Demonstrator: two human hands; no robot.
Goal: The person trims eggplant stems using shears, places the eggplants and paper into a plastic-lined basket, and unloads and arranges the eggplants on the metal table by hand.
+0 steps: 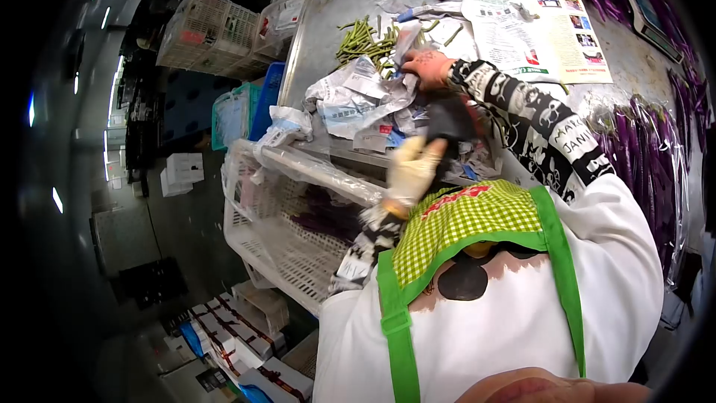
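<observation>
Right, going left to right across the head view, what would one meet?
Turquoise crate, blue crate, pile of green stalks, printed sheet, bagged purple vegetables.

A head-worn camera looks down, close, over the apron (470,227) to the table (335,7).
</observation>
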